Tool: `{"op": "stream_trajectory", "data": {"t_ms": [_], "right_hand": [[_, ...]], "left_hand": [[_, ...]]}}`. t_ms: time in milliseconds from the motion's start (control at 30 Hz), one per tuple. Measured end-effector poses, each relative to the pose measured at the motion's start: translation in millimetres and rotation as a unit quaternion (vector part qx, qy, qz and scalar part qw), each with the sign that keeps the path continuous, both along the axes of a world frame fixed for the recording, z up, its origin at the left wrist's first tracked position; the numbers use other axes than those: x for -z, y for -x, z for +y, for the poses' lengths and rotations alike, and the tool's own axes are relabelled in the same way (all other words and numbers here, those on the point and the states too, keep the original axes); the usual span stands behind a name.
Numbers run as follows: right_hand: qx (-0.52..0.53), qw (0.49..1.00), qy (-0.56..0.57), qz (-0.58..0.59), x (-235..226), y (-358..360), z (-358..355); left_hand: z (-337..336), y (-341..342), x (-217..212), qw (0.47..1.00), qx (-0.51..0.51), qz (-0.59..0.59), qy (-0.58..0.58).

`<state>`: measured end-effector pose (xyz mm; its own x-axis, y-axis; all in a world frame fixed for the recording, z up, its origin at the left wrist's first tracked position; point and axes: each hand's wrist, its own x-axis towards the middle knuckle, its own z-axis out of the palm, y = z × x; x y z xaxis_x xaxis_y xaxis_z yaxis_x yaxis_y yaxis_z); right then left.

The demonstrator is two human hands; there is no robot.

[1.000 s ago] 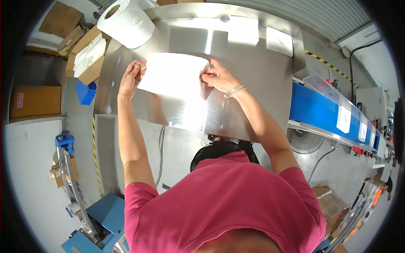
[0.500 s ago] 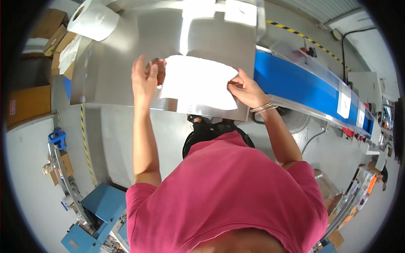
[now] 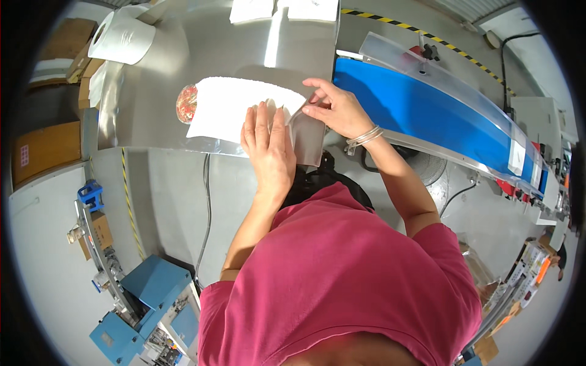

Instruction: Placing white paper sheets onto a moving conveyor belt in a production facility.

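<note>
A white padded sheet (image 3: 226,110) lies on the steel table (image 3: 152,67) near its front edge. A round reddish patterned disc (image 3: 186,104) peeks out from under the sheet's left end. My left hand (image 3: 268,146) lies flat on the right part of the sheet, fingers spread and pressing down. My right hand (image 3: 332,110) pinches the sheet's pointed right tip between thumb and fingers. A greyish translucent flap (image 3: 308,143) hangs over the table edge just below that tip, between my two hands.
A big roll of white paper (image 3: 122,39) stands at the table's far left, with more white sheets (image 3: 284,9) at the back. A blue conveyor belt (image 3: 427,116) runs off to the right. Cardboard boxes (image 3: 46,149) and a blue machine (image 3: 140,305) stand on the floor at left.
My left hand has moved from the sheet's left edge to its right part and now lies flat. The reddish disc now shows at the left end. The view has swung left.
</note>
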<state>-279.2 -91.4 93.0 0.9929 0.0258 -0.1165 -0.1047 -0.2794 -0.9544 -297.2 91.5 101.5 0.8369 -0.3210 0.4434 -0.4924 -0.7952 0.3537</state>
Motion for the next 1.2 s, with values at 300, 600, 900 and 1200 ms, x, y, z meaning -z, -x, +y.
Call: {"op": "stream_trajectory", "data": {"t_ms": [300, 600, 900, 1200], "right_hand": [[-0.113, 0.985, 0.003, -0.128, 19.9, -5.3, -13.7], [0.258, 0.942, 0.187, -0.107, 94.1, 56.6, -163.2], [0.274, 0.837, 0.436, -0.187, 22.9, 55.2, -133.5], [-0.12, 0.974, 0.09, -0.172, 21.2, -18.2, -4.8]], "left_hand": [[7.8, -3.6, -7.2, 0.999, 0.039, 0.011, -0.026], [22.4, -24.9, -5.8, 0.999, -0.005, -0.036, -0.009], [20.0, -24.4, 2.1, 0.997, -0.015, -0.073, 0.009], [22.7, -25.8, -1.2, 0.998, 0.03, -0.051, -0.015]]}}
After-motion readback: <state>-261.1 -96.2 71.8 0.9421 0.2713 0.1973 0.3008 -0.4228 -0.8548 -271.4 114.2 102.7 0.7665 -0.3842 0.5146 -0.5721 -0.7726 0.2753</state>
